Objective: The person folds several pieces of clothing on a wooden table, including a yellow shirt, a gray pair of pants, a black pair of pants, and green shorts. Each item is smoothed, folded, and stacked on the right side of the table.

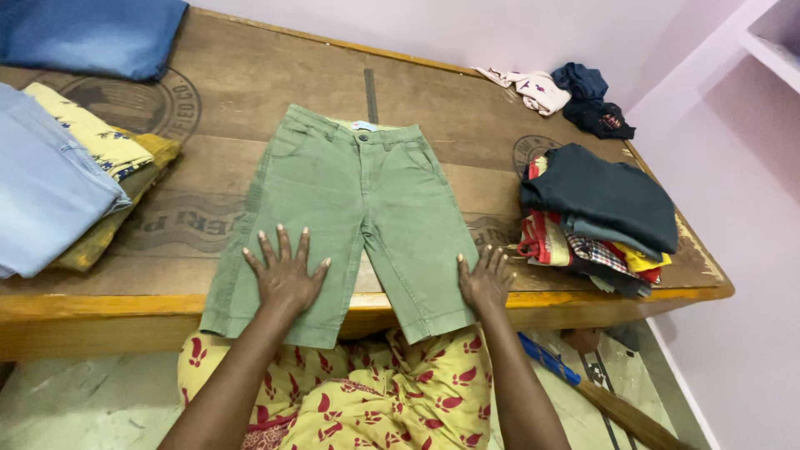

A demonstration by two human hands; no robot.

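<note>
Soft, even light fills the scene, bright enough to read every colour. Shadows are faint, showing only thinly under the hands [283,279] and below the near edge of the desk [250,83]. No glare. Focus is sharp throughout; wide-angle distortion bends the desk's edges outward.

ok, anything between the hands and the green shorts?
Nothing visible. The left hand lies flat on one leg of the green shorts, and the right hand rests at the outer edge of the other leg. The clothes stacks sit off to the sides.
</note>
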